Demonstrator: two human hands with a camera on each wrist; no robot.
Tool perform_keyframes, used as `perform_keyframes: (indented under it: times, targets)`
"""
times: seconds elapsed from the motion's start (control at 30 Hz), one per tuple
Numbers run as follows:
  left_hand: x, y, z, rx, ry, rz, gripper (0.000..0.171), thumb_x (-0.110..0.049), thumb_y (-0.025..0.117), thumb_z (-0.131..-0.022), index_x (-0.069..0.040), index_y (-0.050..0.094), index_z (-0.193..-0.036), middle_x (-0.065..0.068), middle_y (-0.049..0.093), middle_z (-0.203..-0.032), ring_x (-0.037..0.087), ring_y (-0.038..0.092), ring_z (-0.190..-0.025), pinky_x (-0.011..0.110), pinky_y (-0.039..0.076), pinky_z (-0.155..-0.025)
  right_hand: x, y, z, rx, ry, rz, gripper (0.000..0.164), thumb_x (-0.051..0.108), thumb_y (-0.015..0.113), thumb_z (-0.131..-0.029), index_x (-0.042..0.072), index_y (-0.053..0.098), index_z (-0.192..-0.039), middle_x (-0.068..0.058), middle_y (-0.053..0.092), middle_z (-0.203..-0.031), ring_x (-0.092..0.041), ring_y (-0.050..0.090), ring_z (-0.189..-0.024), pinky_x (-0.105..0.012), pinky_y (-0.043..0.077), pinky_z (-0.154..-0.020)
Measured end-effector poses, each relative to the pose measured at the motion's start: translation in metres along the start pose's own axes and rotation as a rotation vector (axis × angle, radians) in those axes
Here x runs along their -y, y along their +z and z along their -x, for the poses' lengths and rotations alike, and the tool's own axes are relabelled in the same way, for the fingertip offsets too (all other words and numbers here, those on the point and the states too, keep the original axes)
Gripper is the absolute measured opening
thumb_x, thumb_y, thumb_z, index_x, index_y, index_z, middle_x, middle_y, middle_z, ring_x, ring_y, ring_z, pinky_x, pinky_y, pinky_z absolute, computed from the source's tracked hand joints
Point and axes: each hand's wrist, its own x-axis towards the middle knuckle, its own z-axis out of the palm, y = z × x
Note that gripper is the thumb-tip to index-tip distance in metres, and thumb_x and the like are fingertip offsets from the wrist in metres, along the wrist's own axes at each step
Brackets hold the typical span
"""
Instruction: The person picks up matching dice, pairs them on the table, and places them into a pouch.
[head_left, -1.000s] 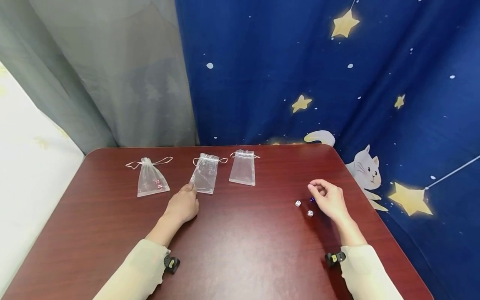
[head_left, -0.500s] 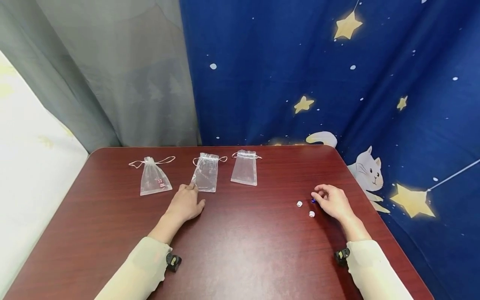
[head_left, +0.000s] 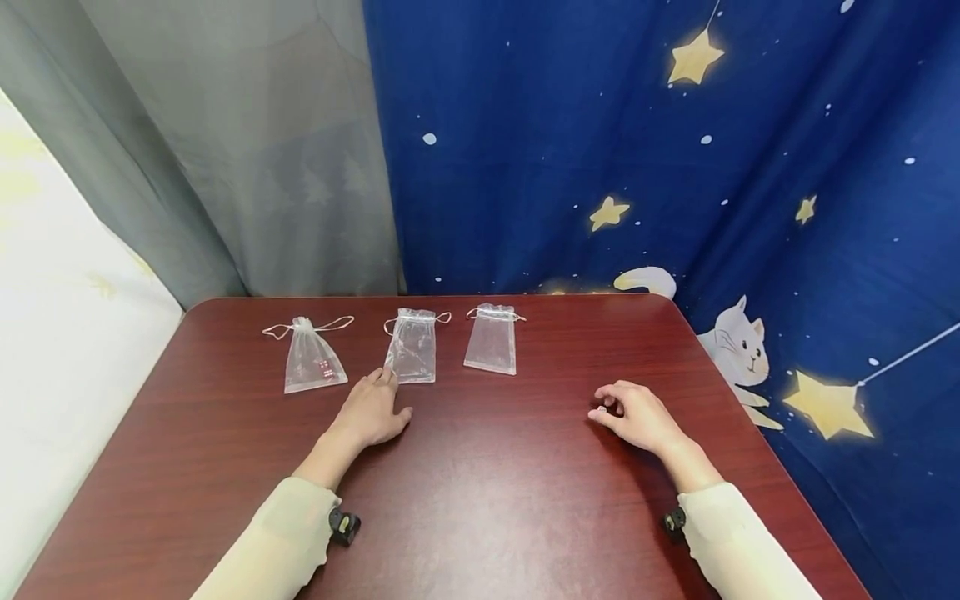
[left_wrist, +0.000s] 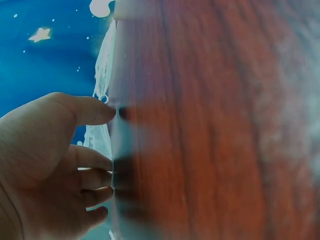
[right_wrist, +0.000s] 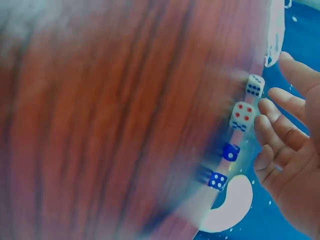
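My left hand [head_left: 372, 408] rests on the table with its thumb spread, fingertips right at the lower left corner of the middle sheer drawstring bag [head_left: 414, 350]. My right hand [head_left: 637, 418] reaches over the dice on the right, thumb and forefinger apart. A white die [head_left: 602, 408] shows between them in the head view. The right wrist view has one white die [right_wrist: 255, 86] close to the forefinger tip and a second white die [right_wrist: 242, 116] with red pips beside it. Two blue dice, one [right_wrist: 231, 152] nearer the white ones, lie further along; the hand hides them in the head view.
Another drawstring bag [head_left: 309, 367] at the left holds red dice [head_left: 326, 369], its neck gathered. A third bag [head_left: 492, 342] lies flat to the right of the middle one. Curtains [head_left: 525, 150] hang behind the far edge of the dark red table [head_left: 480, 500].
My right hand has moved left and nearer, from beside the blue dice to over the white ones. The left hand's thumb has spread outward while its fingers stay by the middle bag.
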Motion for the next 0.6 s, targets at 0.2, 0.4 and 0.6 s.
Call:
perform_keyframes:
  times: [0.2, 0.4, 0.6]
  targets:
    - [0.001, 0.0013, 0.0021, 0.027, -0.003, 0.049, 0.073, -0.03, 0.069, -0.09, 0.02, 0.045, -0.139, 0.039, 0.039, -0.148, 0.051, 0.034, -0.142, 0.056, 0.029, -0.117, 0.0021, 0.0039, -0.0016, 0.069, -0.032, 0.069, 0.021, 0.016, 0.086, -0.081, 0.009, 0.074, -0.096, 0.007, 0.062, -0.081, -0.011, 0.059, -0.072, -0.034, 0.051, -0.067]
    - [0.0018, 0.0011, 0.0044, 0.066, -0.015, 0.063, 0.074, -0.029, 0.067, -0.092, 0.019, 0.042, -0.142, 0.037, 0.035, -0.152, 0.05, 0.03, -0.144, 0.056, 0.025, -0.119, 0.0028, 0.0057, -0.002, 0.068, -0.026, 0.084, 0.012, 0.011, 0.083, -0.083, 0.01, 0.074, -0.091, 0.009, 0.062, -0.08, -0.012, 0.061, -0.074, -0.036, 0.053, -0.069]
    - [0.0016, 0.0003, 0.0054, 0.075, -0.024, 0.066, 0.074, -0.03, 0.066, -0.093, 0.018, 0.041, -0.143, 0.036, 0.033, -0.154, 0.048, 0.029, -0.146, 0.057, 0.025, -0.118, 0.0092, 0.0041, -0.0032, 0.058, -0.022, 0.089, 0.011, 0.009, 0.081, -0.085, 0.01, 0.075, -0.094, 0.008, 0.062, -0.081, -0.013, 0.061, -0.074, -0.037, 0.052, -0.068]
